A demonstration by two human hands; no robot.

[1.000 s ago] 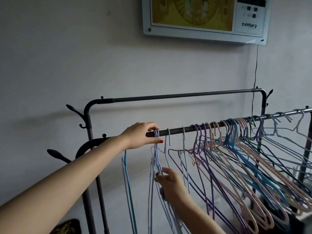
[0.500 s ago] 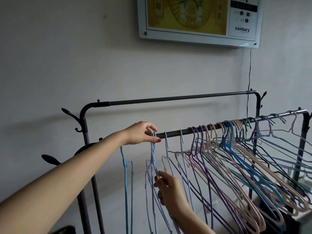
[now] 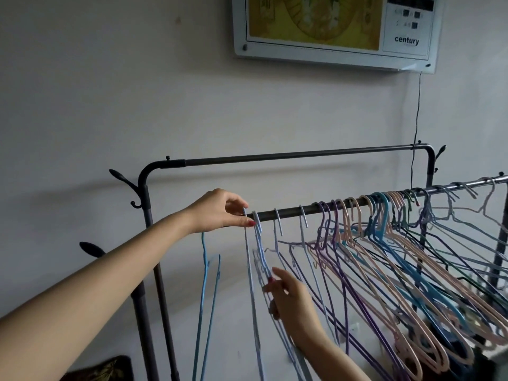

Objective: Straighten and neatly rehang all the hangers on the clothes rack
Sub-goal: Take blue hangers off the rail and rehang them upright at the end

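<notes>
A dark metal clothes rack has a near rail that carries several thin hangers. My left hand pinches the hook of a pale lilac hanger at the rail's left end. My right hand is lower down, its fingers curled round the body of the same hanger bunch. Two more pale hangers hang singly just to the right. A dense crowd of purple, pink and blue hangers fills the rail further right. One turquoise hanger hangs left of my left hand, its hook hidden behind my wrist.
The rack's far rail runs bare close to the wall. Dark coat pegs stick out from the left post. A framed wall calendar hangs above, with a thin cable dropping from it.
The view has shifted down and left slightly. My left hand has slid a little along the rail end, pinching the lilac hook; my right hand stays on the hanger body.
</notes>
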